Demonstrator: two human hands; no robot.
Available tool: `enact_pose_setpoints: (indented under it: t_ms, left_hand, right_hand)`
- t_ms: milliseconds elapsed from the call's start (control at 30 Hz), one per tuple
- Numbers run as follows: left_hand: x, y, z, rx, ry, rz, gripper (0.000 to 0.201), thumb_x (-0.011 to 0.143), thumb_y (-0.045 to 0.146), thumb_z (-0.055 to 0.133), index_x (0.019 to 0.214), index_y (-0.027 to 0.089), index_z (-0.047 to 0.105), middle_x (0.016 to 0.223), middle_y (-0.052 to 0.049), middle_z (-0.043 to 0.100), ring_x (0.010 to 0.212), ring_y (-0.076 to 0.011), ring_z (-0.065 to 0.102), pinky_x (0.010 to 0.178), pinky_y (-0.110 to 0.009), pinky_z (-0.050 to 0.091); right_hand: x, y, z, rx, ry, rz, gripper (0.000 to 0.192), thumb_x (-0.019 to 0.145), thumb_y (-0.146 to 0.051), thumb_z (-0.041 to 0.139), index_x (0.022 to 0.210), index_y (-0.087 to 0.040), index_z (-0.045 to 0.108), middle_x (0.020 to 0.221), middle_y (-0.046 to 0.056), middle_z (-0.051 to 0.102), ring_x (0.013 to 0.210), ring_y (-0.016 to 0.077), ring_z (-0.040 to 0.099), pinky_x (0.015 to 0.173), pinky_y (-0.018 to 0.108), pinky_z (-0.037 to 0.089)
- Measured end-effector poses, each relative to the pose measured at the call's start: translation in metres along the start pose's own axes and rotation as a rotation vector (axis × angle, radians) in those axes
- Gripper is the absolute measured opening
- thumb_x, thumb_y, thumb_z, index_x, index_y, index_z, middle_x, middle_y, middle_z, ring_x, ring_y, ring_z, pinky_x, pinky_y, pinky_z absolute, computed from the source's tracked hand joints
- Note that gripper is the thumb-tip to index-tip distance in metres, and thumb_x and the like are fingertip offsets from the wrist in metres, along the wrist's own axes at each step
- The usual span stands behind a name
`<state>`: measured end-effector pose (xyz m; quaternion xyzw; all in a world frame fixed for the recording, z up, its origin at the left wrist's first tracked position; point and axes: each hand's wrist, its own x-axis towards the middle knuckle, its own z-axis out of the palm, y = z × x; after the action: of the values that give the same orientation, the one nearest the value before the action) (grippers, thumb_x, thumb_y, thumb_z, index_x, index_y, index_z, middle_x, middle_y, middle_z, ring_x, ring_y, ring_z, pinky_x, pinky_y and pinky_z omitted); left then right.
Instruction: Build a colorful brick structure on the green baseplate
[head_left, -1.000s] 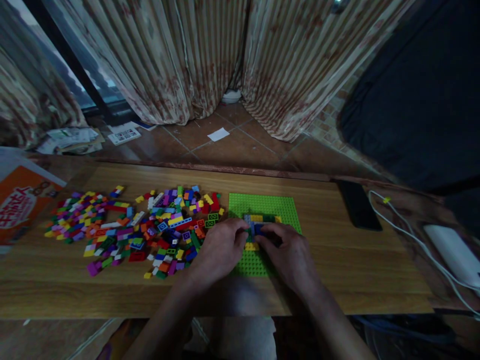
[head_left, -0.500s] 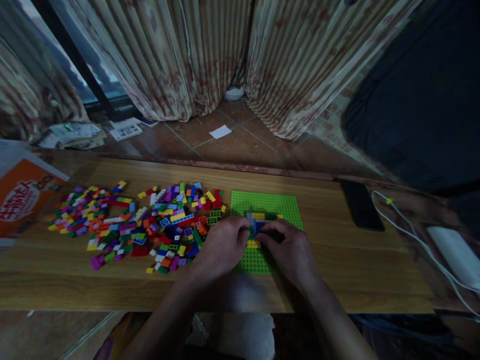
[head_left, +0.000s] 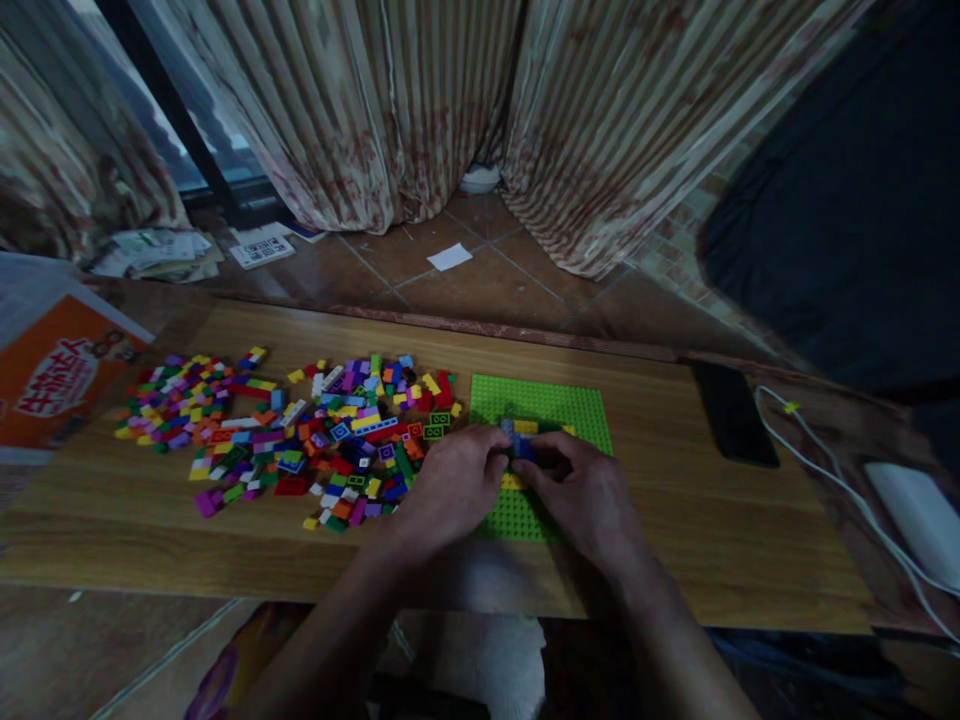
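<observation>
A green studded baseplate (head_left: pixel 589 405) lies flat on the table, with a low brick structure (head_left: pixel 526 427) of blue, grey, yellow and dark green pieces on it. My left hand (head_left: pixel 459 480) is closed at the structure's left side, thumb and forefinger together against it. From the right, my right hand (head_left: pixel 589 495) comes in with fingers curled and its tips at a blue brick (head_left: pixel 523 449) in the middle of the structure. Both sets of fingertips are close together. They hide part of the structure, and exactly which pieces they pinch is hard to see.
Loose coloured bricks (head_left: pixel 289 462) spread over the left of the wooden table (head_left: pixel 697 545). A black phone (head_left: pixel 733 412) lies at the right, by a white cable (head_left: pixel 832 470) and a white box-shaped device (head_left: pixel 911 515). An orange and white bag (head_left: pixel 67 375) stands far left.
The camera view has shifted slightly, so the table appears a little further right and higher. Both hands stay on the structure, with their fingertips slightly closer together.
</observation>
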<state>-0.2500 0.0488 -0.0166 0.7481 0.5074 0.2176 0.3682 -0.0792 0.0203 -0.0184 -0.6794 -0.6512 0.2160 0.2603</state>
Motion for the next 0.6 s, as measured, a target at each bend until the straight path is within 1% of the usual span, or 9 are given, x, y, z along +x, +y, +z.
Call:
enact_pose_setpoints:
  t_ms: [67, 267, 367, 467, 600]
  left_hand:
    - [-0.0004, 0.0004, -0.0002, 0.003, -0.004, -0.005, 0.021, 0.087, 0.016, 0.051, 0.098, 0.020, 0.069, 0.093, -0.005, 0.072, 0.085, -0.0190, 0.067, 0.080, -0.032, 0.051]
    - [-0.0008, 0.0008, 0.0003, 0.016, -0.008, -0.007, 0.023, 0.089, 0.016, 0.050, 0.101, 0.020, 0.068, 0.096, -0.005, 0.072, 0.087, -0.0194, 0.068, 0.080, -0.032, 0.051]
    - [-0.0007, 0.0007, 0.0006, 0.010, -0.011, 0.001, 0.023, 0.089, 0.016, 0.049, 0.100, 0.019, 0.068, 0.094, -0.005, 0.072, 0.086, -0.0194, 0.068, 0.079, -0.032, 0.052]
    - [-0.0005, 0.0012, 0.0001, 0.006, -0.011, -0.004, 0.022, 0.088, 0.015, 0.050, 0.100, 0.020, 0.068, 0.096, -0.005, 0.072, 0.088, -0.0197, 0.068, 0.079, -0.032, 0.052]
    - [-0.0007, 0.0013, -0.0004, 0.006, -0.012, -0.008, 0.022, 0.088, 0.015, 0.050, 0.099, 0.020, 0.068, 0.095, -0.005, 0.073, 0.089, -0.0202, 0.068, 0.081, -0.033, 0.052]
  right_hand:
    - [-0.0001, -0.0005, 0.0020, 0.003, 0.012, 0.007, 0.022, 0.080, -0.037, 0.065, 0.095, -0.022, 0.071, 0.087, 0.004, 0.074, 0.073, 0.0199, 0.066, 0.064, 0.031, 0.049]
    - [-0.0028, -0.0049, 0.0015, 0.044, 0.058, 0.097, 0.019, 0.080, -0.032, 0.062, 0.093, -0.021, 0.072, 0.077, 0.003, 0.072, 0.065, 0.0184, 0.064, 0.062, 0.031, 0.048]
    - [-0.0048, -0.0056, 0.0031, 0.020, 0.103, 0.082, 0.020, 0.080, -0.031, 0.062, 0.094, -0.020, 0.072, 0.080, 0.004, 0.073, 0.068, 0.0194, 0.065, 0.065, 0.032, 0.050]
    - [-0.0064, -0.0070, 0.0065, -0.053, 0.129, 0.056, 0.021, 0.081, -0.030, 0.061, 0.096, -0.020, 0.072, 0.083, 0.006, 0.073, 0.073, 0.0217, 0.066, 0.066, 0.034, 0.050]
    - [-0.0085, -0.0087, 0.0099, -0.142, 0.150, -0.015, 0.017, 0.083, -0.028, 0.059, 0.093, -0.020, 0.071, 0.086, 0.006, 0.072, 0.079, 0.0235, 0.066, 0.071, 0.036, 0.049]
